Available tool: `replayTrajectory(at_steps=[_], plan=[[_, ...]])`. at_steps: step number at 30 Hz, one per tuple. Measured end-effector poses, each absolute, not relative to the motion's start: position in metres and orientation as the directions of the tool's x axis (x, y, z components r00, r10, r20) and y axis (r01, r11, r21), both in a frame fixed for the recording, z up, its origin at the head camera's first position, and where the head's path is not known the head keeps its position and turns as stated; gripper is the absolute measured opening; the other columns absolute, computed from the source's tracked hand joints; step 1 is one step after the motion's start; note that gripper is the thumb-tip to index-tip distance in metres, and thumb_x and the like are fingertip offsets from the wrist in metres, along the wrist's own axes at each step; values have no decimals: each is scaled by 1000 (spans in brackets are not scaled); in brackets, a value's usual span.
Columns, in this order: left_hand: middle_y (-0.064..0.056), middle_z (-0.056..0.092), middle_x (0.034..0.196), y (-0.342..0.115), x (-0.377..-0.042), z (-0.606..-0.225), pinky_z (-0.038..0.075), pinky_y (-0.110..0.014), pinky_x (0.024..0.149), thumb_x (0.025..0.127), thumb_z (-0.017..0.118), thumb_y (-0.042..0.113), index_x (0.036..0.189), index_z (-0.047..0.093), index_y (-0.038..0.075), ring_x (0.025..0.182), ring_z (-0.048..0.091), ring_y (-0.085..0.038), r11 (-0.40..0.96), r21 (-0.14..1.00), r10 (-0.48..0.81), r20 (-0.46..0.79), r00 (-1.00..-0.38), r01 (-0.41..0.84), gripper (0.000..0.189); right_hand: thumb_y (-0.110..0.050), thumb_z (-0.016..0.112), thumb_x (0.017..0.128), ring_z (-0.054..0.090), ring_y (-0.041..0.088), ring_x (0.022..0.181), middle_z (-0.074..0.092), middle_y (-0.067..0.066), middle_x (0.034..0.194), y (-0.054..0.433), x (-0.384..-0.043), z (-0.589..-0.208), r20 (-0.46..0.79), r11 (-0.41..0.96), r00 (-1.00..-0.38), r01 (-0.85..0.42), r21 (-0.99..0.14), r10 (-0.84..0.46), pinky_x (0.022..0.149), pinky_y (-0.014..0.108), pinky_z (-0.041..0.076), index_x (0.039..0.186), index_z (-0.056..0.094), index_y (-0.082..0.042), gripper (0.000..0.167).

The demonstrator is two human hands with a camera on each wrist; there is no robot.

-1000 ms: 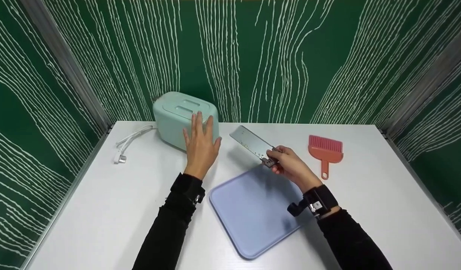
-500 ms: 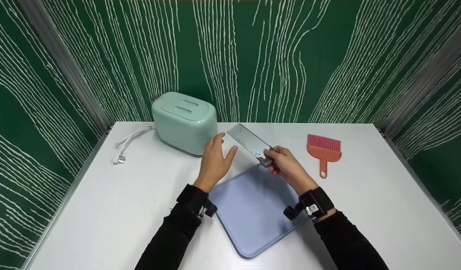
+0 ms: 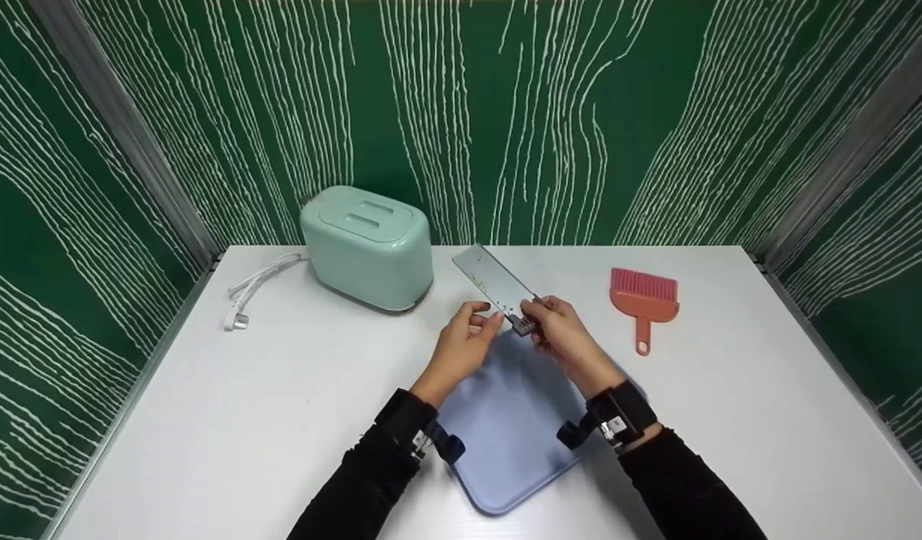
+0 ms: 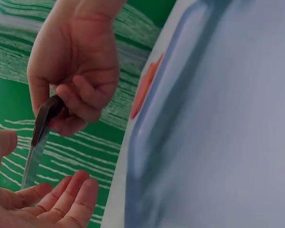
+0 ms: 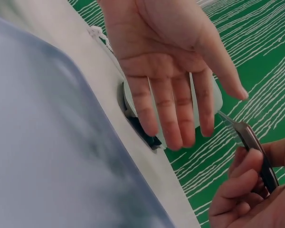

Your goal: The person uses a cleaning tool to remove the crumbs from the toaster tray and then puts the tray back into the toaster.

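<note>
My right hand [image 3: 569,337] grips the dark end of a toaster crumb tray [image 3: 491,271], a thin metal plate with crumbs scattered along its left edge. It is held in the air, its far end slanting toward the back left. My left hand [image 3: 464,341] is beside its near left edge. In the right wrist view the left hand [image 5: 166,76] has loosely extended fingers and holds nothing. Below both hands lies a lavender-blue square tray [image 3: 498,465]. A mint-green toaster [image 3: 367,259] stands at the back left.
A white power cord with a plug [image 3: 237,321] lies left of the toaster. To the right, a small orange brush with pink bristles [image 3: 644,300] rests on the white table [image 3: 280,420]. Green patterned panels [image 3: 506,120] enclose the back and sides.
My left hand has come off the toaster and moved right and nearer, to the crumb tray's side. The right hand still holds the crumb tray, nearly in place.
</note>
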State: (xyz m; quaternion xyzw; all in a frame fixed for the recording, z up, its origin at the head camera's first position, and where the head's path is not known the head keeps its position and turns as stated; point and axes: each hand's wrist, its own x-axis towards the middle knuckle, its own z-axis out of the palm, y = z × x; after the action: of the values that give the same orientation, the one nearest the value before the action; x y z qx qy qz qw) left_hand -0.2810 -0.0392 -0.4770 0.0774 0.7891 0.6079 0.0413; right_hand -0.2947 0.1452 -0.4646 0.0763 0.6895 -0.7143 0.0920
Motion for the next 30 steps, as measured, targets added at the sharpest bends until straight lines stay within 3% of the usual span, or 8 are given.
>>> replayTrajectory(at_steps=[7, 10, 14, 17, 20, 22, 27, 30], plan=[[-24, 69, 123, -26, -273, -479, 66, -47, 85, 112, 59, 32, 141, 54, 3, 113, 73, -47, 51, 997, 216, -61, -975, -51, 42, -26, 59, 109, 50, 5, 58, 60, -7, 75, 140, -287, -465, -233, -51, -972, 234, -971, -9, 54, 22, 41, 97, 52, -11, 21], [-21, 68, 123, -20, -267, -479, 66, -41, 82, 113, 57, 31, 137, 52, 5, 111, 73, -44, 2, 996, 225, -93, -970, -95, 36, -27, 60, 109, 50, 6, 60, 60, -7, 75, 137, -282, -466, -231, -43, -973, 230, -972, 6, 57, 23, 42, 95, 53, -12, 21], [-18, 65, 131, -11, -259, -479, 63, -33, 79, 113, 55, 35, 131, 48, 8, 110, 72, -30, -33, 991, 233, -118, -965, -129, 32, -26, 60, 109, 54, 8, 63, 60, -7, 73, 133, -277, -469, -225, -41, -974, 224, -974, 13, 59, 24, 43, 92, 55, -12, 23], [-19, 61, 145, -6, -253, -479, 60, -29, 78, 114, 52, 39, 143, 43, 9, 114, 68, -25, -37, 988, 226, -136, -964, -148, 42, -25, 59, 109, 57, 9, 65, 60, -6, 72, 129, -273, -471, -216, -49, -976, 215, -975, 18, 58, 24, 44, 90, 54, -12, 24], [-23, 52, 157, -2, -250, -478, 59, -30, 78, 115, 47, 41, 159, 32, 9, 119, 65, -26, -26, 985, 204, -159, -966, -168, 57, -26, 58, 110, 59, 10, 67, 61, -5, 73, 126, -270, -473, -209, -36, -978, 208, -977, 23, 60, 24, 44, 91, 54, -12, 24], [-26, 37, 169, 0, -248, -477, 60, -33, 81, 116, 43, 44, 170, 15, 7, 124, 62, -28, -18, 981, 193, -184, -964, -191, 71, -28, 57, 111, 60, 10, 69, 62, -5, 75, 124, -267, -473, -209, -9, -978, 208, -978, 23, 62, 25, 43, 93, 54, -12, 24], [-28, 10, 178, 1, -246, -477, 59, -40, 87, 115, 41, 48, 170, -14, 4, 130, 60, -33, -45, 975, 194, -206, -959, -219, 89, -28, 54, 111, 59, 11, 70, 59, -4, 78, 122, -262, -473, -189, 67, -982, 190, -979, 22, 63, 25, 40, 93, 54, -13, 24], [-29, 20, 176, 1, -245, -478, 60, -44, 89, 115, 42, 47, 170, -13, 4, 122, 64, -30, -72, 975, 203, -194, -960, -212, 89, -26, 52, 112, 58, 12, 69, 58, -3, 79, 122, -259, -474, -170, 100, -985, 172, -980, 23, 61, 25, 39, 92, 54, -13, 24]])
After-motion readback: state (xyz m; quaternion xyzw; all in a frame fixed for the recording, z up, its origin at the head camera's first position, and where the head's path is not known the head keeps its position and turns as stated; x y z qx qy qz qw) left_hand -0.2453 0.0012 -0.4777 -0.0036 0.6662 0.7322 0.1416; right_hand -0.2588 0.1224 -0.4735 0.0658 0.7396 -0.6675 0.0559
